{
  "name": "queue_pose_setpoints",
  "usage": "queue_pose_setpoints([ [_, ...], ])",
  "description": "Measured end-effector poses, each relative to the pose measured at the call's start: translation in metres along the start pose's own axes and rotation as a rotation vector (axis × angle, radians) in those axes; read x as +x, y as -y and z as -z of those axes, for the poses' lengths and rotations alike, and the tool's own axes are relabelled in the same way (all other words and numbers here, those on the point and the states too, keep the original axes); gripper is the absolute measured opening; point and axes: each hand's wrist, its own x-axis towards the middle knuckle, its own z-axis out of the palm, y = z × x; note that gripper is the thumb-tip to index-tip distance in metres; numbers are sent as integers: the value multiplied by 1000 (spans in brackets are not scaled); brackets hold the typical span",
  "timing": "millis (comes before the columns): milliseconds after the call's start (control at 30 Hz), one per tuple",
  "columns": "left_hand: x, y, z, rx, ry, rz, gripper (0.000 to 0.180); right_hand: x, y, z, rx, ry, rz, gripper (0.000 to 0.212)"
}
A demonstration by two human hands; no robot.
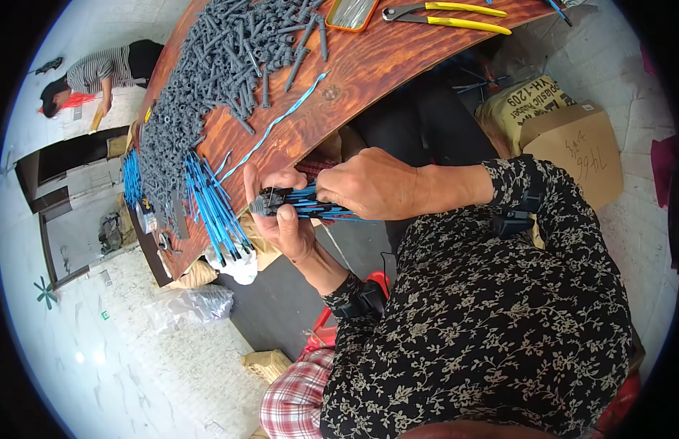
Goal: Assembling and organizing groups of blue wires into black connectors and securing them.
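A bundle of thin blue rods (304, 207) with dark ends lies across my two hands, off the near edge of the table. My left hand (288, 230) is closed around its dark end, thumb below and fingers above. A ribbed grey plastic piece (261, 205) sticks out there. My right hand (376, 181) is curled over the bundle farther along, its fingertips partly hidden behind the knuckles. Closest to my left hand on the table, more blue rods (211, 208) lie fanned out with black tips over the edge.
A large heap of grey plastic pieces (222, 66) covers much of the wooden table (354, 95). A twisted blue strip (281, 118), yellow-handled nippers (449, 18) and an orange-rimmed tray (352, 13) lie there too. A carton (573, 150) stands right; another person (101, 77) bends over at far left.
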Motion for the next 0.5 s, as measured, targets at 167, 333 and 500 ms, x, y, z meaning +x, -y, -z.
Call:
queue_pose_setpoints([
  [167,2,2,4,-40,8,23,82,4,-1,1,-14,-10,3,17],
  [333,3,2,1,-22,-42,10,83,6,1,6,-196,21,25,19],
  [500,4,5,3,-50,-7,-29,83,7,3,13,-295,11,65,22],
])
